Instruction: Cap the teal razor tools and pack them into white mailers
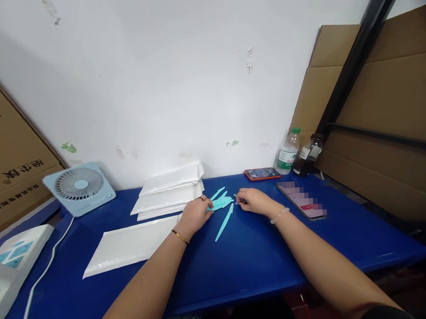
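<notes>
A fanned bunch of slim turquoise eyebrow razors (220, 203) lies on the blue table. My left hand (195, 216) is closed around their left ends, thumb and fingers pinched together. Just right of the bunch, my right hand (252, 200) has its fingers curled in a pinch near the razors' tips. A small, pale, clear-looking piece shows at those fingertips, too small to name. One single turquoise razor (224, 223) rests apart, slanting toward the front edge. Under and beside my left wrist lies a flat white padded mailer (128, 245).
More white mailers (168, 190) are stacked by the wall. A blue fan (80, 188) and a white device (20, 265) with a cable stand left. At right are an orange-cased phone (262, 173), another phone (303, 201), a water bottle (287, 153) and a dark bottle (307, 157).
</notes>
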{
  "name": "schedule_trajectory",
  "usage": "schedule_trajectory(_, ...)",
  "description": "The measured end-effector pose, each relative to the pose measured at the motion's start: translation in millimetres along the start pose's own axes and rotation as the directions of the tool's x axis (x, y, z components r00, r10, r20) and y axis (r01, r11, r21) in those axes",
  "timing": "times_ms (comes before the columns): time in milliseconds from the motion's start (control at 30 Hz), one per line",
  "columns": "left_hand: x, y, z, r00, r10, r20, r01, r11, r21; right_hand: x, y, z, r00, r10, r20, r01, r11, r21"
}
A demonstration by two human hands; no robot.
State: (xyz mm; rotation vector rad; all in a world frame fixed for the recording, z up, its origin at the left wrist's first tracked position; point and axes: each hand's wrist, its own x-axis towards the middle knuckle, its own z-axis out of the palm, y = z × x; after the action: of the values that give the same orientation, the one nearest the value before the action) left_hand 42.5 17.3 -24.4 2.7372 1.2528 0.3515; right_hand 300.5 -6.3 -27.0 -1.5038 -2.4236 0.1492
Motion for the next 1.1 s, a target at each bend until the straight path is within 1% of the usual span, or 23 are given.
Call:
schedule_trajectory(67, 2.3, 0.2, 2.1, 1.000, -0.001, 0.009, 0.001, 0.999, 0.050, 0.1, -1.3, 1.6, 1.000, -0.002, -0.028, 0.003, 0.999, 0.051)
schedule_trajectory(133, 3.4, 1.2, 3.0, 1.000, -0.009, -0.003, 0.009, 0.996, 0.086, -1.1, -2.7, 1.2, 0.998, 0.008, -0.055, 0.000, 0.988, 0.154)
schedule_trajectory(200, 3.6, 1.9, 3.2, 1.000, -0.008, -0.023, 0.011, 0.995, 0.096, -2.7, -3.9, -0.6, 0.996, 0.023, -0.081, -0.002, 0.968, 0.250)
schedule_trajectory(267, 3.2, 1.9, 2.7, 0.999, 0.004, -0.034, -0.001, 0.997, 0.080, -3.8, -4.8, -2.7, 0.994, 0.027, -0.102, 0.004, 0.956, 0.294)
schedule_trajectory(333, 2.5, 1.8, 1.6, 0.999, 0.020, -0.042, -0.017, 0.998, 0.064, -3.8, -5.8, -4.1, 0.993, 0.020, -0.113, 0.016, 0.952, 0.305)
schedule_trajectory(533, 1.1, 3.6, -1.0, 0.999, 0.022, -0.043, -0.020, 0.999, 0.033, -1.3, -9.6, -2.9, 0.996, 0.017, -0.085, 0.010, 0.951, 0.308)
schedule_trajectory(733, 0.5, 4.0, -1.5, 0.998, 0.042, -0.053, -0.040, 0.998, 0.040, -1.6, -6.2, -2.0, 0.994, 0.019, -0.108, 0.016, 0.947, 0.320)
schedule_trajectory(900, 0.6, 4.5, -3.8, 0.998, 0.042, -0.047, -0.042, 0.999, 0.009, -1.5, -5.1, -2.2, 0.994, 0.007, -0.113, 0.032, 0.942, 0.334)
schedule_trajectory(1000, 0.5, 6.4, -4.3, 0.997, 0.051, -0.057, -0.053, 0.998, -0.027, -0.9, -9.4, -1.6, 0.994, -0.009, -0.110, 0.047, 0.936, 0.348)
schedule_trajectory(1100, -0.8, 10.5, -2.1, 0.996, 0.072, -0.046, -0.077, 0.990, -0.121, -1.6, -15.0, -2.3, 0.994, -0.050, -0.093, 0.081, 0.927, 0.366)
